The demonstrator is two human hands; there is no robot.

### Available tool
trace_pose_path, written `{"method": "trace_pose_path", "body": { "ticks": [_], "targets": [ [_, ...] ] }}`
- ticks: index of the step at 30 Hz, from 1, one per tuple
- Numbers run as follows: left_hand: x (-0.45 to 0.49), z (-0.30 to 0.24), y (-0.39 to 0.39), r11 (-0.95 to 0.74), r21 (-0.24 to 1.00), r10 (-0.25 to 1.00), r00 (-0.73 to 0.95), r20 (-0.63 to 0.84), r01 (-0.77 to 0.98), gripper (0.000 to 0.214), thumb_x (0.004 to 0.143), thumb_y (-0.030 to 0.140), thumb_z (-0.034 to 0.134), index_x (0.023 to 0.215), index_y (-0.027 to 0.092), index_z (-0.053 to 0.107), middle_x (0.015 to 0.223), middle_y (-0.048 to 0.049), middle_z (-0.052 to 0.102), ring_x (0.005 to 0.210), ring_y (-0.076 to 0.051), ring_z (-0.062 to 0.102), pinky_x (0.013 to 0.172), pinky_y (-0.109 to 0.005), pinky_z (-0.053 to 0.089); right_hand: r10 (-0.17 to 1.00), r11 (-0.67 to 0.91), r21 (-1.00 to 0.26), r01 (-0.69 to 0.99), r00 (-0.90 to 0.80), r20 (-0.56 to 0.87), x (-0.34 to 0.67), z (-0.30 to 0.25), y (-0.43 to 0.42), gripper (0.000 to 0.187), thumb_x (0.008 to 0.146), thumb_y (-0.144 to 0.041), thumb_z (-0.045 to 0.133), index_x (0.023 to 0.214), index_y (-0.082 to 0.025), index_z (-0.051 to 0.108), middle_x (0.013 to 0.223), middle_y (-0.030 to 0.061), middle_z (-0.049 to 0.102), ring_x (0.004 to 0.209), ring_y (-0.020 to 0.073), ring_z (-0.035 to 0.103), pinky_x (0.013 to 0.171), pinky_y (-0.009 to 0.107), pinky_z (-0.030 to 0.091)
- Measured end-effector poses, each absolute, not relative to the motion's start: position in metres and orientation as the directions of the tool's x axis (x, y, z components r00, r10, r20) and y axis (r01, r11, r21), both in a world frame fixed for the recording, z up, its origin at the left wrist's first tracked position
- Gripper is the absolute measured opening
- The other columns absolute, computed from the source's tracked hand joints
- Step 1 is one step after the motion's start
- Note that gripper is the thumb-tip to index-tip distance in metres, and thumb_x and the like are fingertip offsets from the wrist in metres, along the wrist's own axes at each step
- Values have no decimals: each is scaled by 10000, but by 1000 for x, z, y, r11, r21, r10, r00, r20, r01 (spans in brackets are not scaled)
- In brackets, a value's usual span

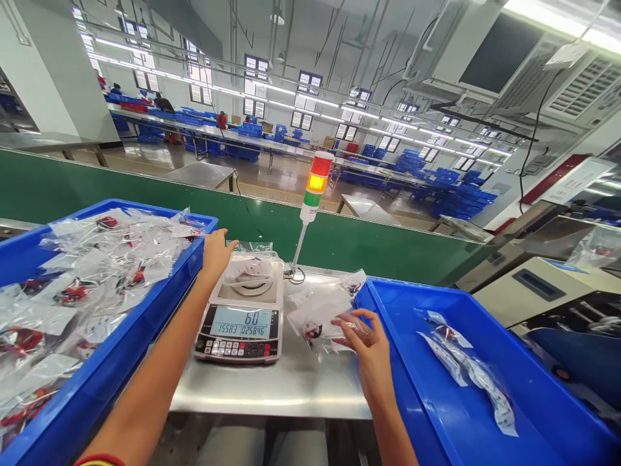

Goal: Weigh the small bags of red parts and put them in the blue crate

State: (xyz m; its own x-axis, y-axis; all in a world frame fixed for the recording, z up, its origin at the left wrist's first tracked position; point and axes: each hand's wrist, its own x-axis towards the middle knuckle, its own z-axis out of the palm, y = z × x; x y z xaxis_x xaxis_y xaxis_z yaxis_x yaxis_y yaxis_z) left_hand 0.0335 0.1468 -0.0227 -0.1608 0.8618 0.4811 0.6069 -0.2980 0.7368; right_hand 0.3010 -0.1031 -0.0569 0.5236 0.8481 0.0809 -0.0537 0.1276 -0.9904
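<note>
My left hand (218,254) is at the right rim of the left blue bin (187,275), beside the digital scale (237,330). Its thumb and a finger are stretched apart, with nothing visible between them; the other fingers are hidden. On the scale's pan lies a clear plastic bag (250,266) with a white paper in it. The display reads 60, with smaller figures below. My right hand (366,336) has its curled fingers on the edge of a clear plastic bag (320,317), which holds white paper and a small red-and-black item on the steel table (286,388).
Many similar bags fill the left bin. The right blue bin (412,362) holds a few bags (468,369). A signal tower (316,188) with its amber light on stands behind the scale, before a green barrier (398,243). A beige machine (538,285) is at far right.
</note>
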Motion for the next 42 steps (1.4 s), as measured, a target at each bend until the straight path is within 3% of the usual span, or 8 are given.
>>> {"method": "trace_pose_path", "body": {
  "ticks": [4, 7, 14, 19, 23, 26, 33, 42],
  "targets": [
    [43, -19, 159, -335, 739, 853, -145, 502, 585, 220, 739, 316, 672, 587, 215, 549, 754, -86, 712, 832, -253, 665, 838, -408, 542, 839, 259, -965, -28, 501, 211, 284, -34, -59, 608, 740, -437, 799, 1246, -257, 516, 1006, 66, 760, 945, 265, 742, 670, 366, 641],
    [31, 1, 139, -388, 728, 793, -197, 576, 566, 173, 813, 342, 593, 734, 190, 620, 834, -65, 746, 806, -206, 689, 805, -364, 558, 848, 362, -931, 42, 401, 348, 264, -20, -14, 402, 784, -405, 744, 1118, -230, 606, 995, 66, 763, 992, 251, 727, 776, 380, 623],
    [-82, 58, 69, -179, 632, 471, -498, 728, 754, 421, 901, 511, 529, 1191, 216, 606, 1360, -87, 621, 1364, -377, 467, 1110, -656, 370, 871, 491, -818, 301, -197, 450, 244, -17, 32, 275, 842, -336, 706, 1114, -294, 713, 1269, 32, 706, 1334, 239, 534, 1129, 431, 397],
    [-99, 34, 13, -74, 585, 502, -477, 722, 807, 415, 950, 505, 447, 1309, 315, 530, 1437, -30, 559, 1416, -381, 420, 1123, -662, 376, 927, 251, -711, 656, 48, 371, 281, -84, 2, 281, 904, -358, 610, 1154, -266, 698, 1247, 80, 698, 1233, 281, 585, 1069, 482, 428],
    [-61, -14, -10, -215, 632, 656, -369, 658, 745, 347, 931, 481, 442, 1126, 256, 619, 1245, -82, 676, 1241, -359, 599, 1063, -605, 456, 936, -219, -377, 900, 304, 180, 294, -152, -26, 428, 804, -225, 700, 1230, -225, 661, 1417, 170, 586, 1323, 428, 480, 1064, 659, 326],
    [-30, -49, -17, -311, 700, 765, -268, 586, 643, 371, 900, 513, 472, 1041, 215, 642, 1133, -104, 707, 1107, -323, 661, 1029, -548, 500, 913, -266, -231, 936, 321, 251, 299, -174, -37, 488, 820, -50, 531, 1266, -216, 641, 1402, 166, 606, 1292, 387, 526, 1114, 649, 238],
    [-12, -75, -24, -328, 774, 863, -162, 479, 542, 306, 931, 451, 479, 1026, 231, 668, 1126, -73, 724, 1121, -279, 654, 1017, -429, 496, 865, -230, -372, 899, 364, 345, 338, -152, -35, 405, 990, -321, 351, 1100, -181, 714, 962, 133, 769, 885, 276, 702, 837, 361, 466],
    [-7, -65, -22, -348, 777, 858, -157, 490, 524, 296, 941, 427, 486, 1005, 221, 690, 1089, -62, 732, 1073, -258, 669, 948, -383, 519, 851, -235, -466, 853, 412, 327, 368, -126, -32, 679, 1006, -570, 199, 1034, -162, 741, 908, 130, 773, 792, 251, 685, 667, 285, 420]
  ]
}}
